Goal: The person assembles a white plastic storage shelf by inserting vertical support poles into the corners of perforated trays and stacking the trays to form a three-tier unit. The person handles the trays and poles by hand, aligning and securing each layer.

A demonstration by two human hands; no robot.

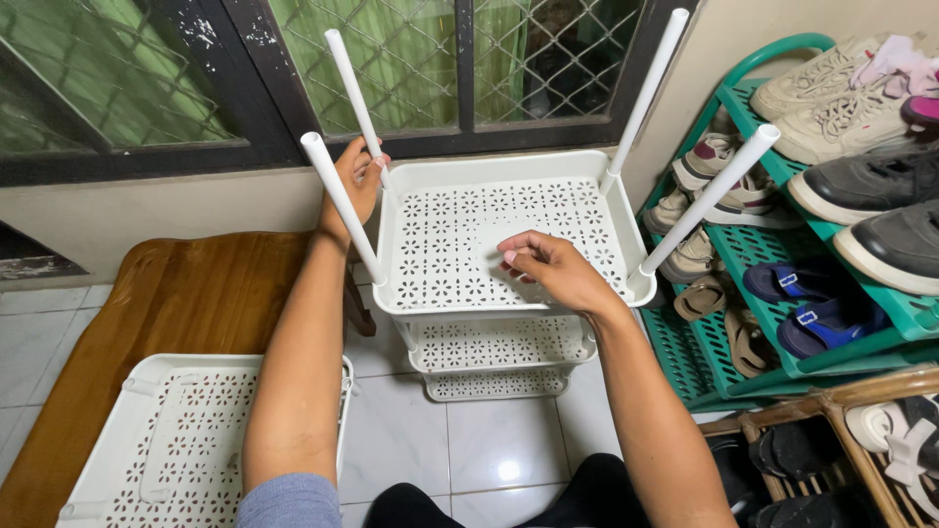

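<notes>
The white rack (499,244), a stack of perforated plastic trays with four white poles rising from the corners of the top tray, stands on the tiled floor (494,440) under the window (391,68), and I take it as the landmark. Far to the left of the rack and lower, a loose white tray (166,450) lies flat, partly on a brown wooden board (176,293). Closer to the rack, the left hand (350,181) is at its back left corner, with fingers curled around the back left pole (354,98); this pole has its long axis nearly upright, leaning a little to the left and away from the rack. Just in front of this hand stands the front left pole (340,203), apart from the fingers as far as I can see. Over the middle of the top tray, the right hand (548,266) rests with fingers bent and tips pressed together; whether it pinches something small I cannot tell. So the left hand is the nearer one to the poles. To the right of the rack stands a green shoe shelf (782,244) with many shoes.
</notes>
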